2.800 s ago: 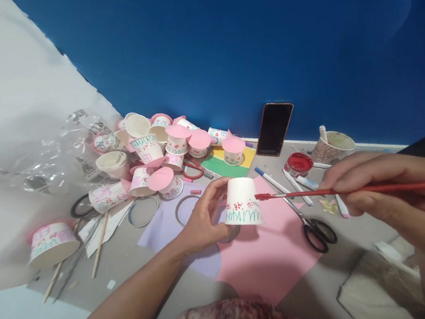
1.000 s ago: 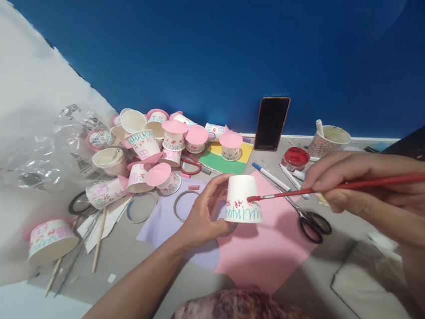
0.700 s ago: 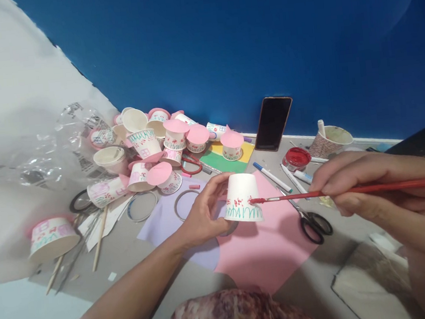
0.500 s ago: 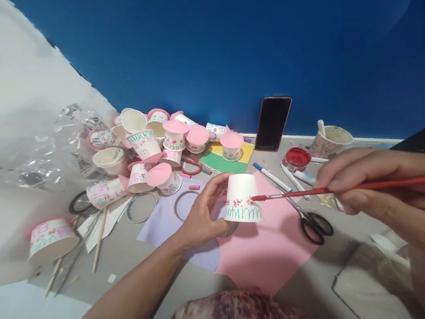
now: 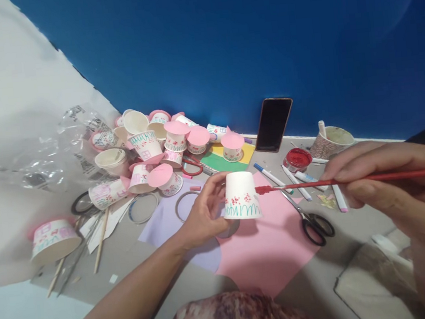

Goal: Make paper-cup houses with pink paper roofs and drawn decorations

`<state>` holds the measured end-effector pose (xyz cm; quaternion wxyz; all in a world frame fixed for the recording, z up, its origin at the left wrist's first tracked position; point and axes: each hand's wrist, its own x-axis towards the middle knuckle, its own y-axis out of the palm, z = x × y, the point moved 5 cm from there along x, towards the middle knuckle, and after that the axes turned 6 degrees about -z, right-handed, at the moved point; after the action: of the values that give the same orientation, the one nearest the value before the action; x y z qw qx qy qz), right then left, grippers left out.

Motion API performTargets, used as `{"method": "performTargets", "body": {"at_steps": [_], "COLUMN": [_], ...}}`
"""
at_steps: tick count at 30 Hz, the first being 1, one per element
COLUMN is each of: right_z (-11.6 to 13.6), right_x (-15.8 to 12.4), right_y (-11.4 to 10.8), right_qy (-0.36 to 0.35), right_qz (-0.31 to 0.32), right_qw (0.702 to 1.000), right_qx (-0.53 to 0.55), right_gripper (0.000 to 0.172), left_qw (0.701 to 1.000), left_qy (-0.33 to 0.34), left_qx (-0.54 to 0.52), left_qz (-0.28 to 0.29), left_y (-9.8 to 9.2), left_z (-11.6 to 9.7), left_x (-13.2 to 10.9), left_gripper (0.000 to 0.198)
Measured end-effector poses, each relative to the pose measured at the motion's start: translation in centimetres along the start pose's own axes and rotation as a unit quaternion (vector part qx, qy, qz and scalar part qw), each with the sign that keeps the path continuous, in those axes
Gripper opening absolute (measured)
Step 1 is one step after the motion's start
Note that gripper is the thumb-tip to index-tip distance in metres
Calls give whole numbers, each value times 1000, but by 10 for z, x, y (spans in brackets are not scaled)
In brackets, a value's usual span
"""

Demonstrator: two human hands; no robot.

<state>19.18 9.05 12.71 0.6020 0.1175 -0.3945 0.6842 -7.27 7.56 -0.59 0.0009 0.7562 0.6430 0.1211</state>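
Observation:
My left hand (image 5: 202, 213) grips an upside-down white paper cup (image 5: 240, 196) from its left side. Green grass strokes run round the cup's rim, with red dabs above them. My right hand (image 5: 383, 180) pinches a thin red paintbrush (image 5: 353, 180), whose red-tipped bristles hover just off the cup's right edge. The cup is held above a pink paper sheet (image 5: 269, 247) on the grey table. A small open pot of red paint (image 5: 297, 160) stands behind the brush.
A heap of decorated cups with pink lids (image 5: 158, 147) lies at the back left beside crumpled plastic (image 5: 47, 155). Black scissors (image 5: 314, 222), markers (image 5: 274, 176), a propped phone (image 5: 273, 125), a patterned cup (image 5: 331, 143) and wooden sticks (image 5: 100, 240) lie around.
The brush tip, which was touching the cup's side, has pulled back a little to the right. The cup has been turned slightly in my left hand, showing more red dabs.

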Motion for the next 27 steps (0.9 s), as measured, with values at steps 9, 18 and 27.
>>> {"method": "performTargets", "body": {"at_steps": [9,18,27], "right_z": [1,-26,-33], "right_x": [-5,-14,-20], "right_y": [32,65,74], "right_qy": [12,-58,-79], "right_qz": [6,184,213], "right_qw": [997,976,966], "right_qx": [-80,-98,-125], "right_gripper": [34,75,74], "left_qw": [995,995,981], "left_qy": [-72,-44,27], "left_qx": [-72,-85,191], "left_qz": [-16,39,27], "left_y": [10,21,-3], "left_z": [-3,-5,-19], "left_x": [-3,-6,-8], "left_gripper": [79,84,94]}}
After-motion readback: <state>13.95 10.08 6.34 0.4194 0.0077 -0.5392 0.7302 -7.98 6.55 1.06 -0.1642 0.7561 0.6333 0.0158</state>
